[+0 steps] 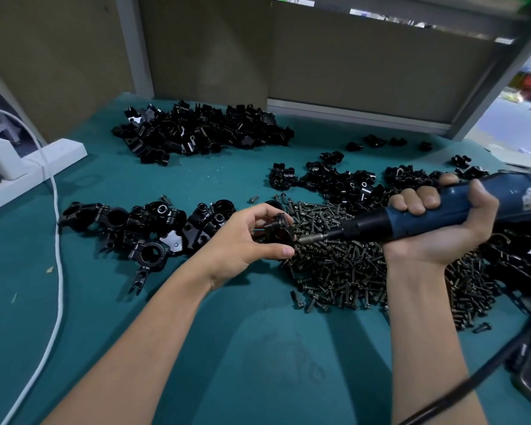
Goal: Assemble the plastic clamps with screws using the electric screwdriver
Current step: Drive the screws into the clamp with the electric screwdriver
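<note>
white cable: trails down the green table, well left of the left hand.
clamp pile: black, just left of that hand.
left hand: thumb and fingers pinch a small black clamp.
screw heap: dark, beneath and between both hands.
electric screwdriver: blue, nearly level, bit tip meeting the clamp.
right hand: fingers wrapped tight round the electric screwdriver.
</note>
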Tool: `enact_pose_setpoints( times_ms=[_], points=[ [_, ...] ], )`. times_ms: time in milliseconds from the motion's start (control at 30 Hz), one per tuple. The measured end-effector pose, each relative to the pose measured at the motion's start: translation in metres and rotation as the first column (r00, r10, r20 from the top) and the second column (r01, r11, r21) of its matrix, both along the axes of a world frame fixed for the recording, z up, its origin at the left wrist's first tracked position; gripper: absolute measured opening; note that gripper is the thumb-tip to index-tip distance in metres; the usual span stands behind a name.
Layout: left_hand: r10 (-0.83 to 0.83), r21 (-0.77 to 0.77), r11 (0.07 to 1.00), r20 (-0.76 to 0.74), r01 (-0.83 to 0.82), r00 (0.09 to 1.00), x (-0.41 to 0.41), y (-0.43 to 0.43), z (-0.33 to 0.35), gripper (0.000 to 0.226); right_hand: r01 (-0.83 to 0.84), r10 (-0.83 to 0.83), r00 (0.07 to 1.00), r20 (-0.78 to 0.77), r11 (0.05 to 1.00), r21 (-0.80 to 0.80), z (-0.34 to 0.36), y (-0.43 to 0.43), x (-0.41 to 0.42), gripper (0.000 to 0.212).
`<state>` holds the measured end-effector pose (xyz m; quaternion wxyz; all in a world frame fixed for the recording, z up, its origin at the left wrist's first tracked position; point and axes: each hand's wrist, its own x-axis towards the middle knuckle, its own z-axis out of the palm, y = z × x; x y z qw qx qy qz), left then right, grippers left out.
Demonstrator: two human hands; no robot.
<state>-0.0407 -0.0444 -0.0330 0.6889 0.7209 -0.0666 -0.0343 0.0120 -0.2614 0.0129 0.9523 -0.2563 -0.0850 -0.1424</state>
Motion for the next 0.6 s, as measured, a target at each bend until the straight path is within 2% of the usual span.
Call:
enact_pose_setpoints(
  times_ms=[600],
  points=[
    [0.032, 0.032, 0.999, 0.011, -0.032, 0.999, 0.0, 0.006, 0.002, 0.041, 0.024, -0.022, 0.998, -0.065, 0.999, 0.027, -0.006, 0.01, 0.002, 0.018]
  ],
)
